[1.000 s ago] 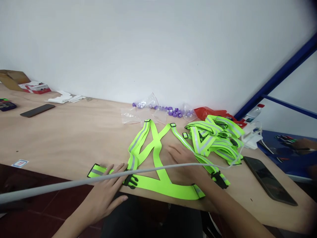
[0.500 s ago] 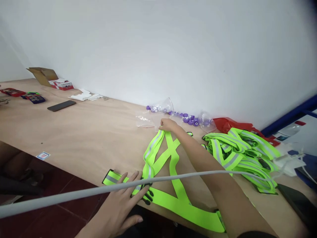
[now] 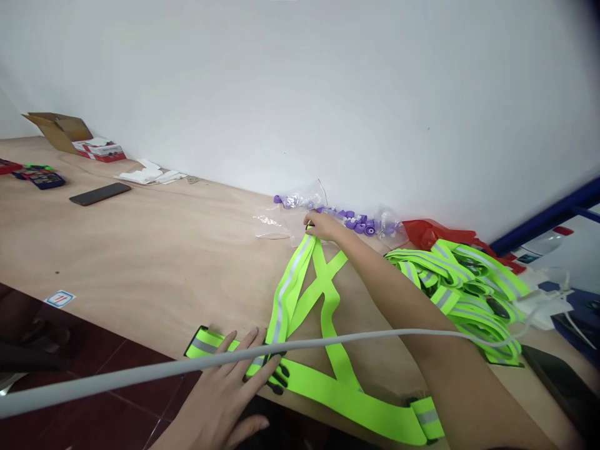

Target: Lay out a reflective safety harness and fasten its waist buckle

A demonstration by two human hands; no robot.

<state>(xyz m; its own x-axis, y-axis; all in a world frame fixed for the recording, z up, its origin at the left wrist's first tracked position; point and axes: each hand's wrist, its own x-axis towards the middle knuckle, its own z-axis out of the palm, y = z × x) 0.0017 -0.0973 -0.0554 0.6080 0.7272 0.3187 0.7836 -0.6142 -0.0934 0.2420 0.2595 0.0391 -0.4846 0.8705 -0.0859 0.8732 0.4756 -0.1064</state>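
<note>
A neon yellow-green reflective harness [image 3: 349, 397] with grey stripes lies spread on the table, its straps crossing in the middle. My right hand [image 3: 321, 225] pinches the far end of a strap, by a small black slider, and stretches it away from me. Flat over the harness's near-left band rests my left hand [image 3: 234, 375], fingers spread. Beside its fingertips sits a black buckle [image 3: 279, 378], partly covered. A grey cable [image 3: 187, 362] crosses the view in front of both my left hand and right forearm.
To the right is a heap of similar reflective straps [image 3: 459, 275], with a red bag [image 3: 431, 232] behind. Purple caps [image 3: 359, 224] and clear plastic bags [image 3: 300, 197] lie along the wall. Further left are a dark phone-like slab [image 3: 100, 194], white papers [image 3: 150, 173] and a cardboard box [image 3: 59, 130].
My right hand has moved slightly farther away, pulling the striped strap straighter. The left hand stays on the band. The view has shifted a little to the right.
</note>
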